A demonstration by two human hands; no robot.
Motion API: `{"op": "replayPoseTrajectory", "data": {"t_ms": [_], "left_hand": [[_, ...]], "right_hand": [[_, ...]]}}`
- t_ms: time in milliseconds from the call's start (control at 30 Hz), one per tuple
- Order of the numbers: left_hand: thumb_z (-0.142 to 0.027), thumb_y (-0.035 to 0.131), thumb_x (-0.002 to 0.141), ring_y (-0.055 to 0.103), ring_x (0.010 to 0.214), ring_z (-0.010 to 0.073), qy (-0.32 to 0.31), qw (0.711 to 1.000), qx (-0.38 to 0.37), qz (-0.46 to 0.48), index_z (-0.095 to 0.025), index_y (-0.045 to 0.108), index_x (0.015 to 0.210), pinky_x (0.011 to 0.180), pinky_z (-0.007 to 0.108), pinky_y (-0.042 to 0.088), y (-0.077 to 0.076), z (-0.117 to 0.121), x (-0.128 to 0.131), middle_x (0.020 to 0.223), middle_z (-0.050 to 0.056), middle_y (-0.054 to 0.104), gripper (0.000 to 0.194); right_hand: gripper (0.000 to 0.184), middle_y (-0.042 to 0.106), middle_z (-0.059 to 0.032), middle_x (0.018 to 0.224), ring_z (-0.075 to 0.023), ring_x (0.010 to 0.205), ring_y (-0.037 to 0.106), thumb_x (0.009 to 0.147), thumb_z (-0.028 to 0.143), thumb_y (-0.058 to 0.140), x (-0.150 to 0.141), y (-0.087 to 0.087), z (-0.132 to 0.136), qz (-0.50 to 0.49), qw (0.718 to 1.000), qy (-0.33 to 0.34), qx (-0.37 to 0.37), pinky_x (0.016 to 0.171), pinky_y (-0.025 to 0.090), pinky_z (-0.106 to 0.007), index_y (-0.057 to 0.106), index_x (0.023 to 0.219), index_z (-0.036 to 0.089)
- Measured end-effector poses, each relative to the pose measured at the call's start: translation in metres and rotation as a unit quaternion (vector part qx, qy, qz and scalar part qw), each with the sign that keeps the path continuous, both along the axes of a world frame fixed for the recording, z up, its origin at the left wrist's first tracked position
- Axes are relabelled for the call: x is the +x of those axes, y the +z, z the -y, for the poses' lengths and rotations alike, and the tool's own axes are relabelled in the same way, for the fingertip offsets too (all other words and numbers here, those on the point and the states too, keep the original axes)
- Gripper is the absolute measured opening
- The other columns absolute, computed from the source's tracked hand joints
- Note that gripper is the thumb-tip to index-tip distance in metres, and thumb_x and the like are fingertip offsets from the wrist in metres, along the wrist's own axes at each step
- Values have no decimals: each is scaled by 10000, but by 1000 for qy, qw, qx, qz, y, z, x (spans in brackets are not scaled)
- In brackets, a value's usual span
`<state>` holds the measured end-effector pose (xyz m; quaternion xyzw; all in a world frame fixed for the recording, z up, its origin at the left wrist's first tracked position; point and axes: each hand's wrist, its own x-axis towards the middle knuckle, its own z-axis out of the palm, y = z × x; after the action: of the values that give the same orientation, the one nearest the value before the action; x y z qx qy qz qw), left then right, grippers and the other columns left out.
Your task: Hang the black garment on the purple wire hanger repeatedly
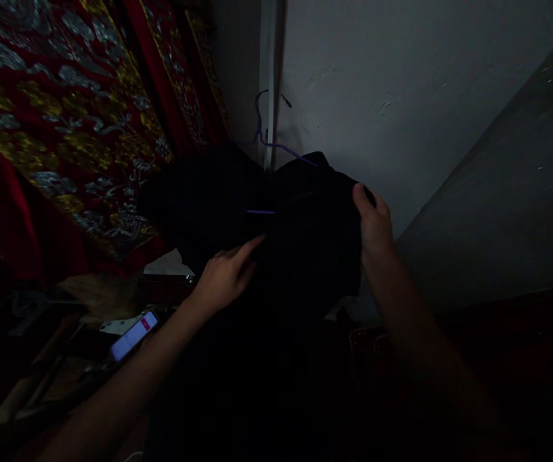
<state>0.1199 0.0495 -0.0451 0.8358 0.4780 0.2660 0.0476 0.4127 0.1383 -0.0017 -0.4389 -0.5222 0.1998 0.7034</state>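
A black garment (300, 237) hangs on a purple wire hanger (269, 142) against the wall corner. My left hand (226, 276) lies on the garment's front near the middle, fingers stretched out towards the hanger's lower bar (260, 212). My right hand (373, 221) is closed on the garment's right shoulder edge, thumb on top of the cloth. The scene is very dark and the garment's lower part is lost in shadow.
A red cloth with gold and silver embroidery (65, 122) hangs at the left. A lit phone (135, 335) lies on a cluttered dark surface at the lower left. A white wall (401, 83) stands behind, and a grey slanted panel (512, 192) rises at the right.
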Motion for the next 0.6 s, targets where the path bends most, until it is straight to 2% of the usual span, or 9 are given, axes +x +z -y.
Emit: {"op": "replayPoseTrajectory", "data": {"t_ms": [100, 200, 300, 400, 500, 600], "left_hand": [[-260, 515, 976, 736, 892, 270, 36, 996, -68, -37, -275, 411, 1497, 747, 370, 546, -12, -7, 6, 1068, 73, 746, 532], [-336, 501, 997, 727, 888, 281, 50, 996, -75, -28, -230, 577, 1296, 738, 374, 540, -23, -4, 7, 1043, 106, 733, 326], [-456, 539, 982, 709, 860, 280, 58, 996, -71, 19, -227, 653, 1053, 742, 384, 536, -37, 11, 6, 952, 106, 718, 265], [-409, 587, 959, 682, 799, 233, 51, 990, -67, 114, -241, 606, 880, 740, 355, 524, -55, 33, 8, 838, 47, 693, 187], [-283, 622, 922, 654, 781, 176, 52, 967, -45, 247, -243, 584, 947, 731, 295, 514, -73, 55, 17, 855, 4, 665, 61], [-255, 700, 873, 648, 785, 138, 100, 905, -45, 411, -267, 528, 1236, 729, 245, 520, -89, 72, 33, 918, -11, 644, 402]], "right_hand": [[460, 717, -108, 1282, -314, 1234, 656, 881, 618, 642, 8, -3, 2, -3, 1000, -11, -17, 1035, 545, -479, 729, 1142, 251], [453, 734, -103, 1242, -310, 1197, 677, 891, 617, 629, 14, -14, 11, 3, 999, 5, -44, 979, 576, -467, 722, 1165, 269], [437, 754, -87, 1180, -302, 1176, 684, 899, 625, 611, 16, -34, 25, 6, 998, 11, -57, 943, 589, -458, 722, 1152, 286], [439, 752, -76, 1143, -290, 1194, 662, 902, 624, 601, 15, -53, 34, -2, 999, -19, -43, 955, 570, -452, 725, 1131, 271], [456, 728, -83, 1143, -271, 1182, 645, 899, 596, 607, 8, -68, 41, -39, 996, -73, -21, 1011, 516, -450, 716, 1124, 214], [450, 664, -91, 1247, -240, 1181, 614, 876, 506, 660, -7, -89, 66, -80, 982, -169, 18, 1056, 453, -429, 665, 1201, 194]]}}
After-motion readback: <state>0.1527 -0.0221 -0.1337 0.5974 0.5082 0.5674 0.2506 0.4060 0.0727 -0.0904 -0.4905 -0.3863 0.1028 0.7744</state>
